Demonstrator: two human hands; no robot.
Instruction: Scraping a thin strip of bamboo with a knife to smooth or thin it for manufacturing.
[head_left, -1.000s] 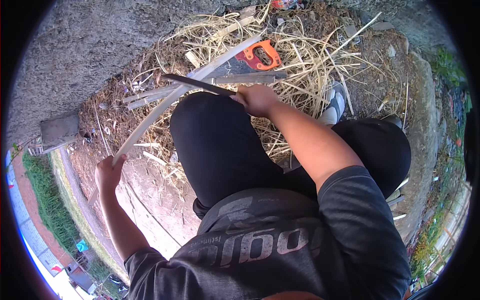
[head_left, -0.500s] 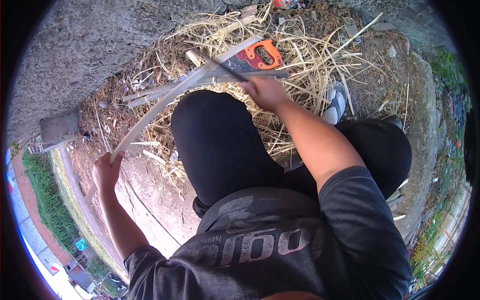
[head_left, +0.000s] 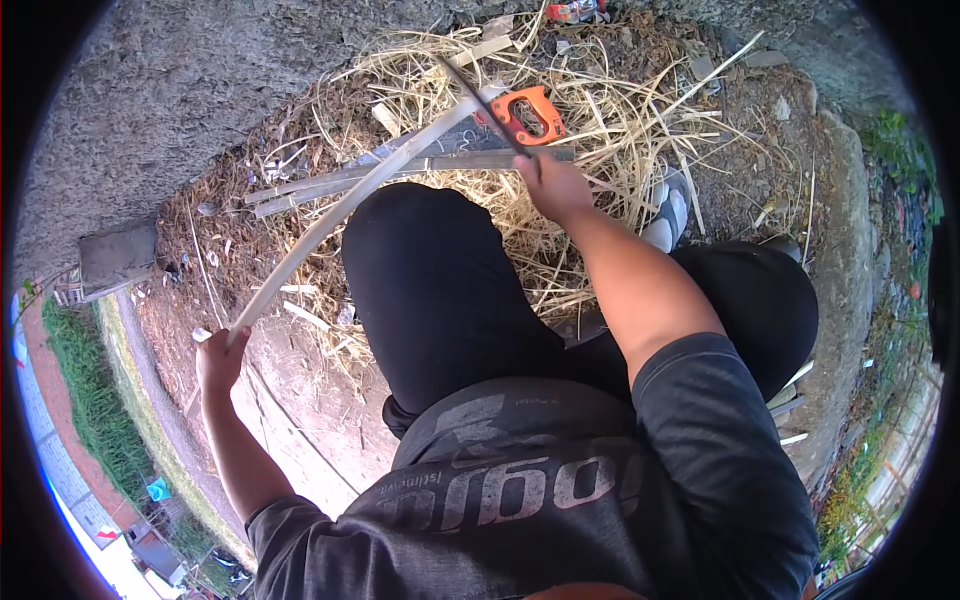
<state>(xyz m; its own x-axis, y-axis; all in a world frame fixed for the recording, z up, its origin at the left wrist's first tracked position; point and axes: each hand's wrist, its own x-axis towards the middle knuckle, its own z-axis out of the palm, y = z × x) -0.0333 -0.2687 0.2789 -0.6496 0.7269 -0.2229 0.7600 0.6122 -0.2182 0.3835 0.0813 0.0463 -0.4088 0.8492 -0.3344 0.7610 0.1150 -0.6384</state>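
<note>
My left hand (head_left: 220, 362) is closed around the lower left end of a long, pale bamboo strip (head_left: 330, 215). From there the strip rises to the right in a gentle curve, passing beyond my left knee. In my right hand (head_left: 557, 188) is a knife (head_left: 507, 130) with a long, dark, narrow blade, its handle covered by my fingers. The blade slants up and left across the strip near its far end; whether they touch, I cannot tell.
A saw with an orange handle (head_left: 549, 112) lies beyond my knees among heaped pale shavings (head_left: 630, 130). Greyish bamboo lengths (head_left: 320, 187) rest on the ground before my left knee. A rough grey wall (head_left: 200, 120) borders the far side. A grey block (head_left: 118, 258) sits at left.
The knife has moved right along the strip to its far end, with my right hand shifting right. The strip's far end has dropped back a little toward me.
</note>
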